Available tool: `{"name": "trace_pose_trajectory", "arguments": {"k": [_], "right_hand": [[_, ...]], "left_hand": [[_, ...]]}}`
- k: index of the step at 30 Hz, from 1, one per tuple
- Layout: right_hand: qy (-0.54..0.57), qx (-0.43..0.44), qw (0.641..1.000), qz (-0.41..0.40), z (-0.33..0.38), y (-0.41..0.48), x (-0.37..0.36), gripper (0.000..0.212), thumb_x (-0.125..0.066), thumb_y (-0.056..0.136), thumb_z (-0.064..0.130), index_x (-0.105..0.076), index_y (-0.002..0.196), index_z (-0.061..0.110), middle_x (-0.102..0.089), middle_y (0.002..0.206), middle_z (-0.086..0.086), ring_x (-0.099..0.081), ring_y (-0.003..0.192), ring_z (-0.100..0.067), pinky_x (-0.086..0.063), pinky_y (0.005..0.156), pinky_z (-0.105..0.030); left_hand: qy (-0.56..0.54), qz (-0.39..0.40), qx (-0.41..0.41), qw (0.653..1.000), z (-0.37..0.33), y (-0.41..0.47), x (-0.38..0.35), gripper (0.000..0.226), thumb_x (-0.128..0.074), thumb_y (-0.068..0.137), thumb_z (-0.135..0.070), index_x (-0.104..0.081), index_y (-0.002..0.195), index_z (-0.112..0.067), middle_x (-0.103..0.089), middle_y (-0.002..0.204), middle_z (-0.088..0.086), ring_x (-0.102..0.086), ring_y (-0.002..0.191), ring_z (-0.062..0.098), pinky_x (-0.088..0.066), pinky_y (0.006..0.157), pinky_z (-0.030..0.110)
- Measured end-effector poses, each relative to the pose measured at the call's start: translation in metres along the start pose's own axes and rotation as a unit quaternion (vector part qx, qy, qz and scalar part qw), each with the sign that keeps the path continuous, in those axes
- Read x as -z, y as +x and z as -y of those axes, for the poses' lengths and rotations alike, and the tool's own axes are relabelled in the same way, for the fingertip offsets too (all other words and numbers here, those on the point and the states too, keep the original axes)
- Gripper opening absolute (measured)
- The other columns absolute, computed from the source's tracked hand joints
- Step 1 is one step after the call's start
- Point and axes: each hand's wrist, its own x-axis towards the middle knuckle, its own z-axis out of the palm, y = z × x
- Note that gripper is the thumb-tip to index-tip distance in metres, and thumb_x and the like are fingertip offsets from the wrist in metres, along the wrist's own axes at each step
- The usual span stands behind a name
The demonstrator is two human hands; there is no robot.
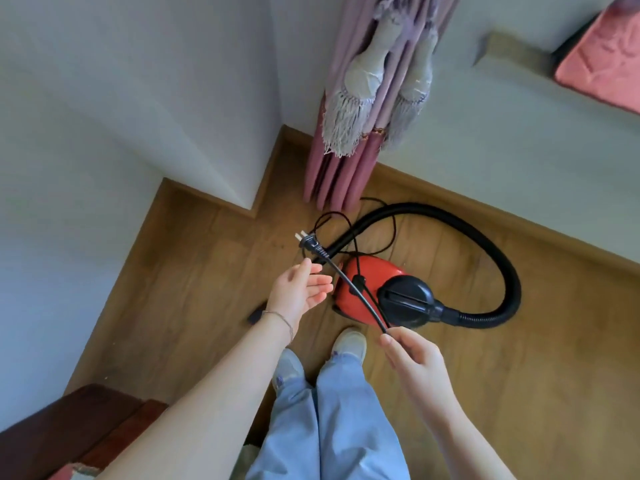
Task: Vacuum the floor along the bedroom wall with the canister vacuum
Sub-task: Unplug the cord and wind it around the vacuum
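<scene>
A red canister vacuum (367, 278) with a black round top sits on the wooden floor just ahead of my feet. Its black ribbed hose (498, 251) loops out to the right and back round behind it. My right hand (412, 355) pinches the black power cord (360, 296), which rises stiffly up and left to the two-pin plug (65, 241). Palm up with straight fingers, my left hand (301, 289) sits just below the plug; its index fingertip is at the cord near the plug. More cord lies in loose loops behind the vacuum.
White walls form a stepped corner (256, 206) at upper left. A pink curtain with fringed tassels (349, 161) hangs to the floor behind the vacuum. A pink cushion (602, 60) lies on a ledge at upper right. Dark wooden furniture (69, 431) stands at lower left. A small dark object (258, 316) lies on the floor.
</scene>
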Motion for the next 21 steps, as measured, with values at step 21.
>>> {"name": "trace_pose_trajectory", "arguments": {"k": [21], "right_hand": [[0.262, -0.093, 0.953, -0.123, -0.081, 0.086, 0.022, 0.024, -0.055, 0.091, 0.012, -0.06, 0.072, -0.002, -0.034, 0.047, 0.01, -0.03, 0.05, -0.008, -0.028, 0.048, -0.016]], "left_hand": [[0.246, 0.045, 0.062, 0.966, 0.057, 0.116, -0.089, 0.025, -0.036, 0.098, -0.012, -0.057, 0.111, -0.007, -0.065, 0.087, 0.007, -0.064, 0.077, 0.013, -0.051, 0.072, 0.021]]}}
